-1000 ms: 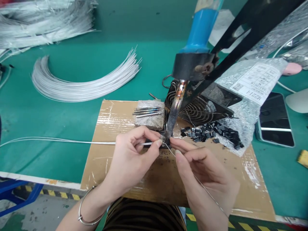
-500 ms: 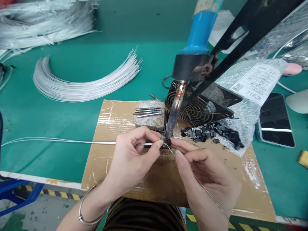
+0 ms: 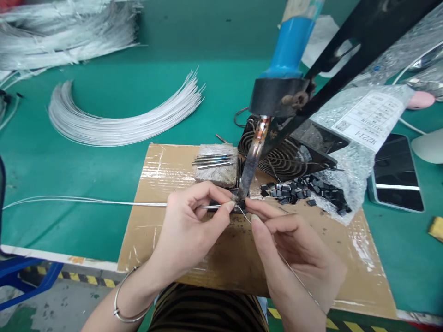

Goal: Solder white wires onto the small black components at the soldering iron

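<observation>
Thin white wires (image 3: 145,204) run in from the left, and my left hand (image 3: 190,235) pinches them between thumb and fingertips close to their ends. My right hand (image 3: 294,258) grips a thin strand of solder wire (image 3: 245,215) between thumb and fingers; its tail crosses the palm toward the wrist. The solder's front end meets the wire ends at the tip of a blue-handled soldering iron (image 3: 289,46), which points downward in a black bracket (image 3: 332,69). Fingers partly hide the small dark piece (image 3: 239,208) under the tip.
Brown cardboard (image 3: 155,166) covers the green table. Behind my hands lie a pad (image 3: 221,176) with metal iron tips and a black fan (image 3: 284,159). Small black parts (image 3: 294,191) lie at right, near bubble wrap (image 3: 356,161) and a phone (image 3: 398,175). A white wire bundle (image 3: 121,127) curves at left.
My right thumb has edged slightly toward the iron tip along with the solder wire. My left hand and the white wires look almost unmoved.
</observation>
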A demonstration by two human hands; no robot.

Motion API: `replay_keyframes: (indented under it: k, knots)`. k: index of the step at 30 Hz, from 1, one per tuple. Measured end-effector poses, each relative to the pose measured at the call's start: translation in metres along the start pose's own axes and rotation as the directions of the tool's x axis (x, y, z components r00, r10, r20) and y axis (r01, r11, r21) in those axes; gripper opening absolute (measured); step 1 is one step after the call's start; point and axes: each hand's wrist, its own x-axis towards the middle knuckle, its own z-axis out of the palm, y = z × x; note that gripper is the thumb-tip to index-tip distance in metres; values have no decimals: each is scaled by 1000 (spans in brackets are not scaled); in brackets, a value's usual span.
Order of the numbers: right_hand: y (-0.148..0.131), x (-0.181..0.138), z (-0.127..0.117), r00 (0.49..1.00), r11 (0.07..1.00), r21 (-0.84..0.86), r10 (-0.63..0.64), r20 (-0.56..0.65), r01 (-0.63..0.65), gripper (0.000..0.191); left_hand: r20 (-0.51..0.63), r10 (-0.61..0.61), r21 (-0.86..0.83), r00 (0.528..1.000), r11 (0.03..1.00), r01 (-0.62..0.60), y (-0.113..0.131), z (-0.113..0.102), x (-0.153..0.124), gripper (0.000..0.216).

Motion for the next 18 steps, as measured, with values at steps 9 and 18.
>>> replay_keyframes:
  k: [9, 18]
  knots:
    - [11, 3, -5, 995, 996, -11, -84, 44, 85, 19, 11, -13, 11, 1000, 1000, 13, -1, 0, 1, 15]
    - [10, 3, -5, 993, 992, -60, -113, 19, 114, 19, 15, -2, 20, 1000, 1000, 1, -2, -1, -1, 13]
